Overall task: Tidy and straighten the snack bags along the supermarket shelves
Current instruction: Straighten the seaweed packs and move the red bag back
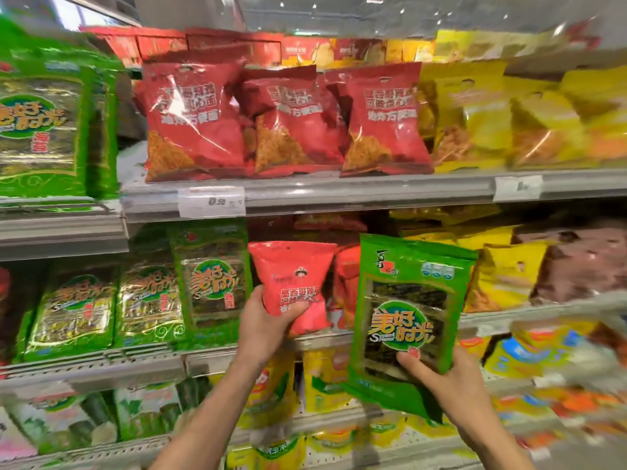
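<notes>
While the left hand (263,320) grips a small red snack bag (293,284) by its lower edge, upright before the middle shelf (339,195), the right hand (444,378) pinches a green seaweed bag (409,320) at its bottom, thumb on the front, just right of it. Behind, left, more green seaweed bags (142,300) stand in a row. Above, the shelf carries red noodle bags (285,120), with yellow bags (509,120) to their right.

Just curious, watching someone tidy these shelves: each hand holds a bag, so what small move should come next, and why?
Probably carry the green seaweed bag in the right hand leftward to the matching green bags on the same shelf. It hangs before red and yellow packs, seemingly out of place. The left hand holds a red snack bag.
</notes>
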Demonstrator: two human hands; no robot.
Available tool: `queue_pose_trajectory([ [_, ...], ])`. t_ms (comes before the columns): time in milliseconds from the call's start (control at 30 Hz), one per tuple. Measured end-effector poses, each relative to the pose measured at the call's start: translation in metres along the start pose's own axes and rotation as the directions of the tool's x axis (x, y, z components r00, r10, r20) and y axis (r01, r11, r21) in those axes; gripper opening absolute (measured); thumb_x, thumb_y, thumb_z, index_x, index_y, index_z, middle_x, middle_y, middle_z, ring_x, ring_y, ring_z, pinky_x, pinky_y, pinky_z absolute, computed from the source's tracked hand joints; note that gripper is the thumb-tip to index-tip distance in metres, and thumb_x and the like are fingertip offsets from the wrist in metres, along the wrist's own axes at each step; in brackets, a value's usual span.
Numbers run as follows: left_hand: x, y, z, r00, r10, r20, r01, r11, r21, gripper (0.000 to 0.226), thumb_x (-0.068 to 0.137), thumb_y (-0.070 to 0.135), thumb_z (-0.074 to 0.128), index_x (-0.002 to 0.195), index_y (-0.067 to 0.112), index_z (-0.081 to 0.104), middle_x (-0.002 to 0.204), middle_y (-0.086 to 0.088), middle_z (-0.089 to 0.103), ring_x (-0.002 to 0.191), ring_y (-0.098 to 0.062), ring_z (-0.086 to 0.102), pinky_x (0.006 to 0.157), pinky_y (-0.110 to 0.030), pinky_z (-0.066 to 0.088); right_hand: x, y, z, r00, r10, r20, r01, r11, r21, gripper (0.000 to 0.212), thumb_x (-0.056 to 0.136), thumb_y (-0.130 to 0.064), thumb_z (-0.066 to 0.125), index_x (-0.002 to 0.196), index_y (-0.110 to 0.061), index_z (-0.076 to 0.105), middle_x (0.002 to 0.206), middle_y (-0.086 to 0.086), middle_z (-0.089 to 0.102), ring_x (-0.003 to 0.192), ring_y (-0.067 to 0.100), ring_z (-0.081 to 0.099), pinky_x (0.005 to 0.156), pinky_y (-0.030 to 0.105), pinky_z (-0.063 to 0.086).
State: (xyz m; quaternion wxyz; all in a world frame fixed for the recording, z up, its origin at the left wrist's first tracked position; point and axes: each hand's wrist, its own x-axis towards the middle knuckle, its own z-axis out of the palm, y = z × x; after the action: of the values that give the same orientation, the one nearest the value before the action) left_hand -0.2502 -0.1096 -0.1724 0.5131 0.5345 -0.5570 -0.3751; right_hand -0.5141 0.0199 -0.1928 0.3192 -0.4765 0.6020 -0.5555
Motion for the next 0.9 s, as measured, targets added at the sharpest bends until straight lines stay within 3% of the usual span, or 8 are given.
queue_pose_trajectory([
  [167, 0.026, -0.006, 0.035, 0.998, -0.028, 0.064, 0.024, 0.997, 0.067, 0.046, 0.069, 0.013, 0.09, 0.107, 0.01, 0.064, 0.103, -0.013, 0.073, 0.093, -0.024, 0.071, 0.089, -0.043, 0.056, -0.002, 0.009, -0.023, 1.0, 0.025, -0.003, -0.025, 0.999, -0.032, 0.015, 0.076, -0.013, 0.086, 0.089, -0.016, 0.079, 0.078, -0.013, 0.078, 0.073, -0.004, 0.073, 0.058, 0.006, 0.048],
  [267, 0.033, -0.015, 0.039, 0.991, -0.081, 0.11, 0.075, 0.995, 0.058, 0.048, 0.073, 0.005, 0.085, 0.116, 0.003, 0.063, 0.11, -0.017, 0.072, 0.097, -0.027, 0.069, 0.092, -0.046, 0.055, -0.003, 0.013, -0.029, 0.999, 0.048, 0.004, -0.048, 0.998, -0.031, 0.018, 0.074, -0.019, 0.088, 0.089, -0.018, 0.079, 0.08, -0.013, 0.079, 0.075, -0.004, 0.073, 0.06, 0.005, 0.048],
  [400, 0.036, -0.023, 0.036, 0.971, -0.16, 0.177, 0.162, 0.987, 0.002, 0.036, 0.08, 0.006, 0.079, 0.11, 0.01, 0.061, 0.105, -0.016, 0.072, 0.074, -0.016, 0.072, 0.056, -0.027, 0.058, -0.004, 0.014, -0.026, 0.996, 0.082, 0.037, -0.082, 0.997, 0.008, 0.033, 0.064, -0.036, 0.086, 0.093, -0.021, 0.078, 0.087, -0.013, 0.079, 0.083, 0.0, 0.074, 0.067, 0.007, 0.05],
  [467, 0.038, -0.021, 0.036, 0.961, -0.167, 0.221, 0.172, 0.985, -0.007, 0.036, 0.082, 0.008, 0.077, 0.113, 0.011, 0.058, 0.103, -0.011, 0.073, 0.071, -0.011, 0.072, 0.052, -0.023, 0.055, -0.005, 0.013, -0.022, 0.995, 0.087, 0.048, -0.087, 0.996, 0.012, 0.032, 0.063, -0.038, 0.085, 0.091, -0.024, 0.077, 0.087, -0.015, 0.079, 0.083, -0.002, 0.073, 0.066, 0.006, 0.05],
  [600, 0.033, -0.019, 0.035, 0.95, -0.187, 0.252, 0.181, 0.982, 0.046, 0.041, 0.083, 0.017, 0.078, 0.117, 0.012, 0.056, 0.11, -0.012, 0.071, 0.097, -0.027, 0.071, 0.083, -0.045, 0.059, -0.007, 0.008, -0.008, 0.994, 0.084, 0.07, -0.085, 0.996, 0.021, 0.026, 0.065, -0.036, 0.086, 0.086, -0.024, 0.078, 0.085, -0.014, 0.079, 0.079, -0.002, 0.073, 0.064, 0.006, 0.049],
  [733, 0.014, -0.016, 0.019, 0.975, -0.072, 0.209, 0.004, 0.951, 0.309, 0.05, 0.084, 0.035, 0.077, 0.125, 0.018, 0.054, 0.106, 0.001, 0.073, 0.094, -0.017, 0.07, 0.087, -0.036, 0.056, -0.008, 0.0, 0.017, 0.993, 0.072, 0.096, -0.072, 0.997, 0.0, 0.031, 0.061, -0.042, 0.085, 0.087, -0.026, 0.079, 0.085, -0.015, 0.079, 0.079, -0.003, 0.073, 0.064, 0.007, 0.05],
  [833, -0.016, -0.016, -0.007, 0.973, 0.141, 0.182, -0.206, 0.885, 0.417, 0.025, 0.094, 0.043, 0.062, 0.116, 0.031, 0.056, 0.08, 0.022, 0.065, 0.077, -0.008, 0.068, 0.064, -0.017, 0.048, -0.012, -0.006, 0.049, 0.99, 0.065, 0.124, -0.063, 0.998, -0.02, 0.033, 0.06, -0.043, 0.085, 0.089, -0.029, 0.077, 0.084, -0.018, 0.078, 0.079, -0.006, 0.072, 0.063, 0.005, 0.048],
  [900, -0.036, -0.021, -0.032, 0.959, 0.206, 0.196, -0.271, 0.871, 0.41, 0.024, 0.099, 0.044, 0.052, 0.108, 0.027, 0.067, 0.076, 0.019, 0.064, 0.073, -0.007, 0.067, 0.065, -0.024, 0.052, -0.017, -0.012, 0.077, 0.985, 0.076, 0.153, -0.072, 0.997, -0.032, 0.037, 0.06, -0.047, 0.085, 0.092, -0.03, 0.076, 0.084, -0.02, 0.078, 0.082, -0.005, 0.071, 0.063, 0.008, 0.049],
])
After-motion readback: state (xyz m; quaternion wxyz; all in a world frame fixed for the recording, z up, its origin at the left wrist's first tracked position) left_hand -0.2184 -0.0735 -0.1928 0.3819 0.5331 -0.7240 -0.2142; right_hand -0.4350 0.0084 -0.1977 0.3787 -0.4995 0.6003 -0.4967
